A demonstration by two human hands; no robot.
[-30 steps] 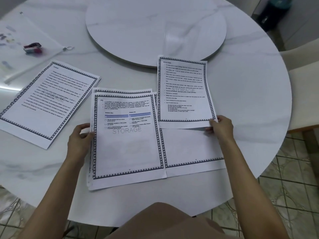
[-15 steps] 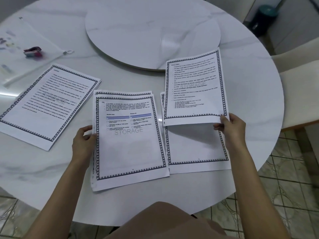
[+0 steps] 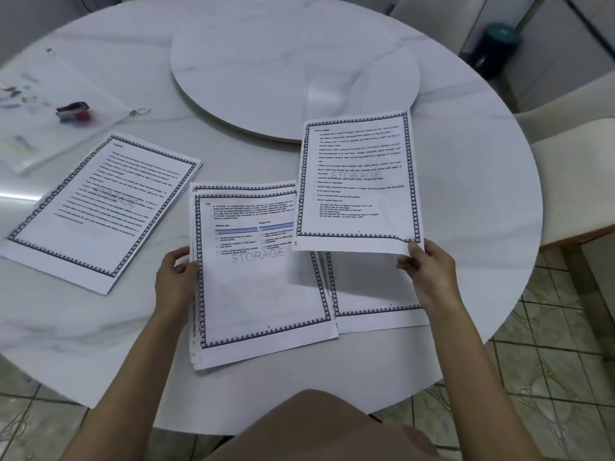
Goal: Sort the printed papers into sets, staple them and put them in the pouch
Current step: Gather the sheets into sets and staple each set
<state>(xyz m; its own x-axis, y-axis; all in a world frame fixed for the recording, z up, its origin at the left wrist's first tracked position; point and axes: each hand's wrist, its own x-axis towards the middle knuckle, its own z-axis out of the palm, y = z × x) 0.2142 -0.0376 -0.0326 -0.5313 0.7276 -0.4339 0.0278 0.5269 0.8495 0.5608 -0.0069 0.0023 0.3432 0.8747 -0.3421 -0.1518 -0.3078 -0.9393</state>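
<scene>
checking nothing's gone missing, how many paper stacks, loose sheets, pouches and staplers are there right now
paper stacks: 3 (left stack, middle stack, right stack)
loose sheet, pinched in the right hand: 1
pouch: 1
stapler: 1
total: 6

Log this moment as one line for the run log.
stage: sorting | right hand: pinches lifted sheet by its near corner | left hand: grips middle stack edge | stapler: on or in pouch

white papers point(image 3: 263, 287) (black patterned borders), marbled white table point(image 3: 466, 181)
</scene>
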